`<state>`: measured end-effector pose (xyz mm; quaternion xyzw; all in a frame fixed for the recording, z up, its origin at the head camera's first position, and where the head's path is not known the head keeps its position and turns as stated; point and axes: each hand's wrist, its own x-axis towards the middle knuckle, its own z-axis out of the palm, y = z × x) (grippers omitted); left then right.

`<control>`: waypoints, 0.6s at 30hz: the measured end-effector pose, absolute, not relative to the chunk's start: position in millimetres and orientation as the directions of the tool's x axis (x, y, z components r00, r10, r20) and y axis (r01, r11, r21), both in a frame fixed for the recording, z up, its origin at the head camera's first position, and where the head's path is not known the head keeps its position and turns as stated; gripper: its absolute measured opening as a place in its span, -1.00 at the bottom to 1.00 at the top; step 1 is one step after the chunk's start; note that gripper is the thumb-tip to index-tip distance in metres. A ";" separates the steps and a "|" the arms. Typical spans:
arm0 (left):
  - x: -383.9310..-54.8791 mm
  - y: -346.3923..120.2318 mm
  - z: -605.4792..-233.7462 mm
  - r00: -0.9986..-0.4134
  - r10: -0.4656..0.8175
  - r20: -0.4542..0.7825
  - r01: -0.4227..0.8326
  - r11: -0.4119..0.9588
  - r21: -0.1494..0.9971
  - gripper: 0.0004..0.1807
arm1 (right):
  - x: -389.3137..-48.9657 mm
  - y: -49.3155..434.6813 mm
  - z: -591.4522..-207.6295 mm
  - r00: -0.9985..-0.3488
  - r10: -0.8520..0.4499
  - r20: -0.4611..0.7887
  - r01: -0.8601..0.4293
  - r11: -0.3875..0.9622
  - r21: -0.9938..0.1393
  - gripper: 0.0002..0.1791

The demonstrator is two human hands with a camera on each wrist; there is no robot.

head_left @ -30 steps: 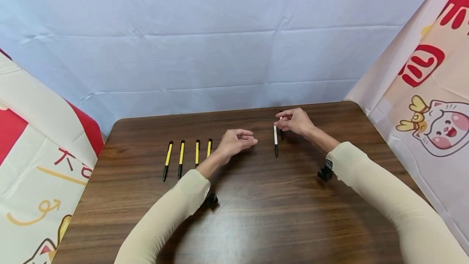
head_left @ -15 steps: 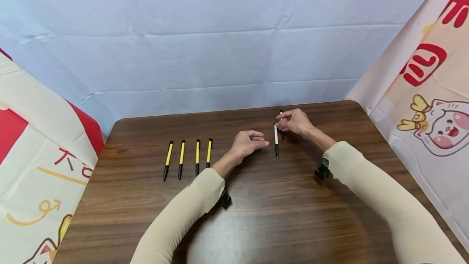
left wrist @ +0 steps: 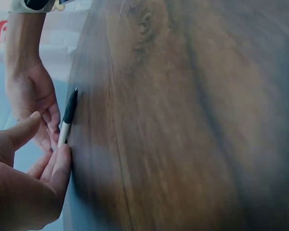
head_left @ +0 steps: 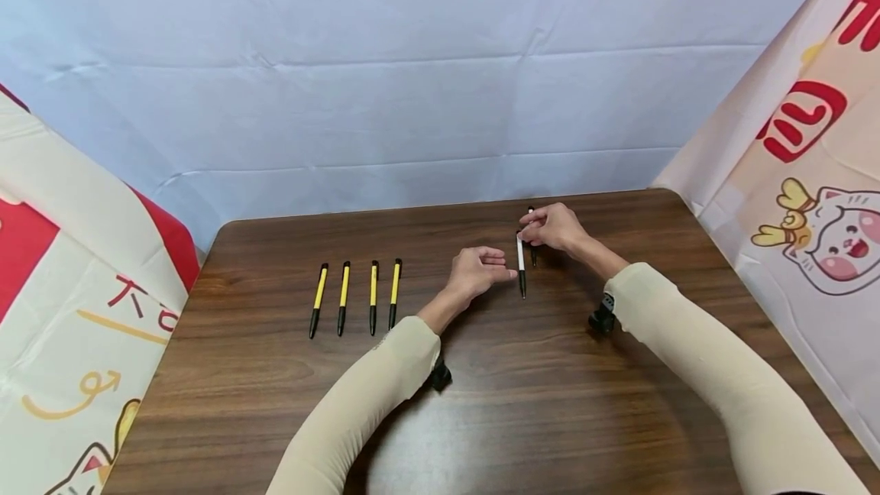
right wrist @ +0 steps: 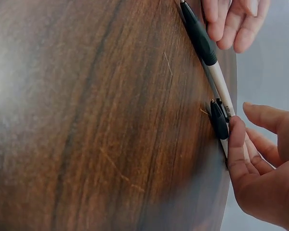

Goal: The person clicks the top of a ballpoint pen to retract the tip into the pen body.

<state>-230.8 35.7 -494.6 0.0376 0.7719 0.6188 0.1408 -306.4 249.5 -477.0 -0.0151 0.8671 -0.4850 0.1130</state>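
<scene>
A white pen [head_left: 521,254] with a black grip lies on the wooden table, tip toward the near edge. My right hand [head_left: 555,229] is at its far end; thumb and fingers pinch the barrel low over the wood, as the right wrist view suggests. A second white-and-black pen [head_left: 534,252] lies just right of it, its middle partly behind that hand. My left hand [head_left: 474,273] is palm inward, fingers loosely bent and holding nothing. Its thumb tip is beside the first pen's grip; whether they touch is unclear. In the left wrist view the white pen [left wrist: 70,113] shows between both hands.
Several yellow pens with black ends lie in a row on the left, the nearest yellow pen [head_left: 395,289] being close to the left forearm. The wooden table [head_left: 536,418] ends at a pale cloth backdrop [head_left: 412,82]. Printed cloths [head_left: 818,243] hang at the sides.
My left hand has moved right, from between the yellow and white pens to beside the white pen. The right hand stays at the white pen's far end, and the pens have barely shifted.
</scene>
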 end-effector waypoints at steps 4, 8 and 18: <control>-231.6 45.2 -495.6 -0.964 0.205 -0.172 -0.122 0.239 0.963 -0.49 | -308.0 249.5 -477.3 -0.976 -0.143 -0.165 0.055 0.572 -0.818 -0.62; -231.8 54.2 -495.6 -0.972 0.169 -0.166 -0.120 0.251 0.961 -0.51 | -309.1 249.6 -478.0 -0.977 -0.151 -0.151 0.029 0.606 -0.795 -0.63; -233.5 65.4 -496.6 -0.984 0.133 -0.115 -0.057 0.375 0.925 -0.51 | -312.2 246.4 -476.3 -0.976 -0.179 -0.127 -0.034 0.693 -0.720 -0.64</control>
